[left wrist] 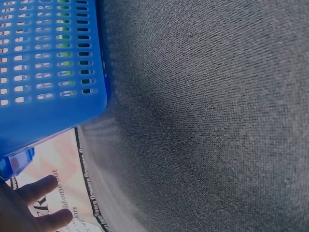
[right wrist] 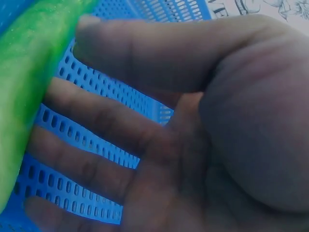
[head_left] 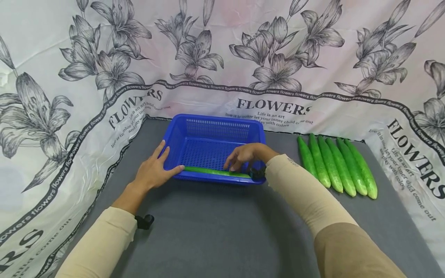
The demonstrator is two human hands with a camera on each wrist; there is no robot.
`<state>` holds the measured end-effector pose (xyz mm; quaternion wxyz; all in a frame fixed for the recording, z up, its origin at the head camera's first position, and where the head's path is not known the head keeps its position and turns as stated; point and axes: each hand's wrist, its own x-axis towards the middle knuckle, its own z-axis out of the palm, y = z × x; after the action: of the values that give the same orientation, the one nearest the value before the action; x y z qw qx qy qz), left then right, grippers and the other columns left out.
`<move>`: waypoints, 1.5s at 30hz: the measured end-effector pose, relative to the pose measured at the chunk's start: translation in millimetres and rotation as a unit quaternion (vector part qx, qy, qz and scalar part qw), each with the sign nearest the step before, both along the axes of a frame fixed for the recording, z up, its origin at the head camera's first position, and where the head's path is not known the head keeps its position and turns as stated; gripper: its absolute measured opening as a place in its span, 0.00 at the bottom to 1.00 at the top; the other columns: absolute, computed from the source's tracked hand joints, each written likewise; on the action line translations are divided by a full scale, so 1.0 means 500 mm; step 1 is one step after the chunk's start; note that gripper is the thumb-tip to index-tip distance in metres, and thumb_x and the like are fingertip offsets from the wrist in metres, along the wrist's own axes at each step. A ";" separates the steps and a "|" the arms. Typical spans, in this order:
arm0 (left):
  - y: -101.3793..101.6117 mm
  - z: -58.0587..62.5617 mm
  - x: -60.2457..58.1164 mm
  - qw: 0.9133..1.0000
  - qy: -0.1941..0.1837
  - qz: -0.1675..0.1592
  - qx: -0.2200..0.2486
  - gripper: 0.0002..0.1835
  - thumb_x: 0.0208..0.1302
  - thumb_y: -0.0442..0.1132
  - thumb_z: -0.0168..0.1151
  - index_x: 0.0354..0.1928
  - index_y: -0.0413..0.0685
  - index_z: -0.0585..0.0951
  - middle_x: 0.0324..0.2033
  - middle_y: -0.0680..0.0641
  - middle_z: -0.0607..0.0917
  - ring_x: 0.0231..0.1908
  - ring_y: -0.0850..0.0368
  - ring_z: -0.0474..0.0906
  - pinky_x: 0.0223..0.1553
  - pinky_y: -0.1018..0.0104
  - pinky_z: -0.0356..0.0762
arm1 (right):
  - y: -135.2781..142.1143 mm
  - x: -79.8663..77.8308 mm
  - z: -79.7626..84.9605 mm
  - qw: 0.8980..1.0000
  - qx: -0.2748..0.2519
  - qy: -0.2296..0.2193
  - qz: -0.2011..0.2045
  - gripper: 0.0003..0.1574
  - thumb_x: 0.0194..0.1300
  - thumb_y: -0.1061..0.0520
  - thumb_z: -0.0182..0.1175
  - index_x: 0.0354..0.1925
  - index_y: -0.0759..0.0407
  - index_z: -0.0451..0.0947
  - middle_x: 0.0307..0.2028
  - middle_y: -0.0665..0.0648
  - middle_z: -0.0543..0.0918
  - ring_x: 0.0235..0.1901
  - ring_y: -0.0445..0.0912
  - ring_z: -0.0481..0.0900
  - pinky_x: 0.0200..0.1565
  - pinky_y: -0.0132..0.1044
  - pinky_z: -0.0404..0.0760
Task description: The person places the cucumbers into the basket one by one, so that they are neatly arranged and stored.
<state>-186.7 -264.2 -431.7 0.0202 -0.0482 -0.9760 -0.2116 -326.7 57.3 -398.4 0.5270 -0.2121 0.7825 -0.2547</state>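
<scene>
A blue plastic basket with slotted sides sits toward the back of the grey table. Along its near inner wall lies a long green cucumber. My right hand reaches down inside; in the right wrist view its relaxed fingers and thumb tip are right at the side of the cucumber, not wrapped round it. My left hand is at the basket's near left corner, fingers spread and thumb at the rim. The left wrist view catches the basket's outer wall and two outstretched fingers.
To the right of the basket, several cucumbers lie side by side in a row on the table. Behind everything hangs a white curtain with flower prints and lettering. Grey cloth covers the table in front of the basket.
</scene>
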 end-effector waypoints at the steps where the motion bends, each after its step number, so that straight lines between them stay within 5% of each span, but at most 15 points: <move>1: 0.001 -0.001 0.000 1.000 0.000 0.000 0.000 0.55 0.57 0.76 0.49 0.74 0.41 0.54 0.75 0.46 0.42 0.66 0.31 0.56 0.58 0.32 0.56 | 0.000 0.001 0.001 1.000 0.003 0.001 0.000 0.21 0.65 0.56 0.63 0.57 0.51 0.79 0.56 0.53 0.77 0.55 0.50 0.75 0.56 0.56 0.70; 15: 0.002 0.000 0.000 1.000 -0.010 0.001 0.007 0.56 0.57 0.76 0.49 0.75 0.42 0.53 0.75 0.48 0.40 0.63 0.30 0.61 0.56 0.33 0.61 | 0.026 0.004 0.041 0.997 -0.070 0.008 -0.027 0.29 0.68 0.50 0.61 0.66 0.53 0.72 0.64 0.57 0.71 0.60 0.59 0.70 0.55 0.58 0.71; 24: 0.003 0.006 0.001 1.000 -0.021 -0.002 0.003 0.56 0.57 0.76 0.49 0.75 0.42 0.52 0.75 0.48 0.40 0.62 0.28 0.61 0.55 0.32 0.61 | 0.076 0.026 0.076 0.980 -0.178 0.026 -0.082 0.28 0.66 0.50 0.63 0.62 0.54 0.74 0.60 0.61 0.74 0.56 0.60 0.74 0.54 0.59 0.71; 30: 0.002 0.006 0.003 1.000 -0.025 -0.005 0.003 0.56 0.58 0.76 0.49 0.75 0.42 0.51 0.75 0.48 0.39 0.63 0.29 0.60 0.56 0.32 0.60 | 0.103 0.051 0.097 0.972 -0.209 0.078 -0.078 0.29 0.66 0.50 0.63 0.63 0.56 0.73 0.57 0.60 0.77 0.54 0.57 0.76 0.54 0.59 0.71; 34: 0.003 0.004 0.002 1.000 -0.025 -0.007 0.003 0.56 0.58 0.75 0.49 0.75 0.42 0.51 0.75 0.48 0.39 0.63 0.29 0.60 0.56 0.32 0.60 | 0.120 0.078 0.108 0.955 -0.250 0.124 -0.101 0.29 0.66 0.50 0.63 0.62 0.57 0.73 0.56 0.61 0.78 0.54 0.58 0.76 0.52 0.59 0.73; 45: 0.004 0.000 0.004 1.000 -0.017 -0.003 0.010 0.55 0.58 0.74 0.50 0.75 0.41 0.52 0.75 0.48 0.40 0.64 0.29 0.58 0.58 0.33 0.58 | 0.169 0.168 0.112 0.884 -0.349 0.259 -0.174 0.26 0.66 0.54 0.63 0.61 0.56 0.75 0.51 0.58 0.81 0.51 0.50 0.79 0.51 0.46 0.76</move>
<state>-184.4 -261.9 -431.5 0.0038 -0.0475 -0.9738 -0.2225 -242.7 141.6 -342.2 0.1446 -0.3015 0.7761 -0.5347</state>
